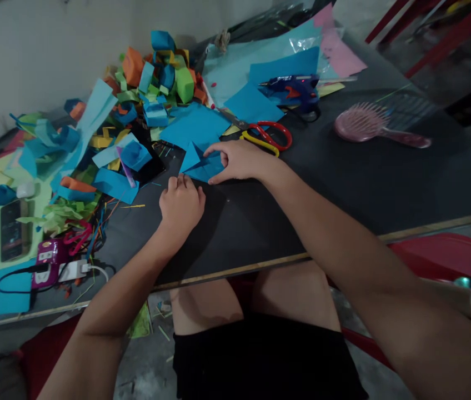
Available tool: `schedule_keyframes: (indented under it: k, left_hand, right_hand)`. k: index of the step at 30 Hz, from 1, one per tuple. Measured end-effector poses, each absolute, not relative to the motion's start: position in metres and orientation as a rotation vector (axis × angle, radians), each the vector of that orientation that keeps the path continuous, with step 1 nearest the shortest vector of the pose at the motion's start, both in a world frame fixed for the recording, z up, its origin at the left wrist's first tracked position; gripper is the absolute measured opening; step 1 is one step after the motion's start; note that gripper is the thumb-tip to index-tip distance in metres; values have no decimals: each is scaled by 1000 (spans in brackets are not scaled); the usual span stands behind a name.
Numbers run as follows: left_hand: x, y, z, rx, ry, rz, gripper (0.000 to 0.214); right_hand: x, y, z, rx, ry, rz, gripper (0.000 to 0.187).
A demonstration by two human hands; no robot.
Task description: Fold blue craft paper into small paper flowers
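A folded piece of blue paper (196, 163) with raised triangular flaps lies on the dark table. My right hand (241, 159) curves over its right side, index finger on top and thumb at the near edge, gripping it. My left hand (182, 204) is closed with knuckles up at the paper's near left corner; its fingertips are mostly hidden and seem to pinch that edge. Just behind are flat blue sheets (194, 125). Scissors (266, 136) with red and yellow handles lie right beside my right hand.
A blue glue gun (296, 89) and a pink hairbrush (364, 122) lie to the right. Colourful folded paper pieces (164, 75) are heaped at the back. Left are paper strips, a phone (14, 230) and a purple power adapter (52, 258) with cables. The table's front edge (235, 270) crosses above my lap.
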State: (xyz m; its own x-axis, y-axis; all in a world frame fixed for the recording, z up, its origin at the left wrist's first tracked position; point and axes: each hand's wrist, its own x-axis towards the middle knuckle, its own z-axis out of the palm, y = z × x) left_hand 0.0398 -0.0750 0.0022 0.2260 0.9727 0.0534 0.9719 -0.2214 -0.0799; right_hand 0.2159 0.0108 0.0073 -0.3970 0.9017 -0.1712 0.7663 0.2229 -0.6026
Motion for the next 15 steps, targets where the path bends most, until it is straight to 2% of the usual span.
schedule_keyframes:
  k: [4, 10, 15]
  left_hand:
    - [37, -72, 2, -2390, -1915, -30, 40]
    - [7, -40, -6, -2451, -1786, -561, 38]
    - [-4, -22, -13, -2634, -1727, -365, 43]
  right_hand:
    - [216, 11, 7, -1591, -2287, 916, 71]
    - [215, 10, 8, -1600, -2295, 900, 77]
    - [217, 8, 11, -1528, -2405, 875, 95]
